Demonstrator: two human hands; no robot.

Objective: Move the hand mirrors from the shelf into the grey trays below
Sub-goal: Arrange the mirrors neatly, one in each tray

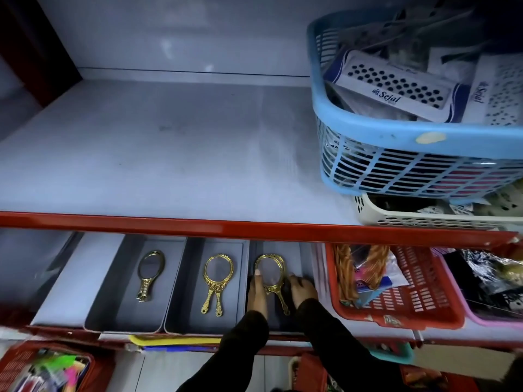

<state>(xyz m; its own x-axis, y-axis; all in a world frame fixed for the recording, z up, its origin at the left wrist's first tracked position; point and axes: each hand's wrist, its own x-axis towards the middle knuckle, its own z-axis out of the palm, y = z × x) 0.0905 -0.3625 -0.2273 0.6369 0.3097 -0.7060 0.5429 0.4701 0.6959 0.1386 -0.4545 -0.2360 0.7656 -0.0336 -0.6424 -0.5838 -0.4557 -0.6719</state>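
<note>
While my left hand (pixel 258 290) pinches the gold mirrors (pixel 272 275) to square them in the rightmost grey tray (pixel 304 256), my right hand (pixel 301 287) rests half-curled, empty, beside them

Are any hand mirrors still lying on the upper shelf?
No. The upper shelf holds only baskets at its right end; the gold hand mirrors all lie in the grey trays below.

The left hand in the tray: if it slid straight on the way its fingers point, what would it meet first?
Probably the far wall of the right grey tray. The left hand points up beside the gold mirrors' rim, already touching it; depth is unclear.
</note>
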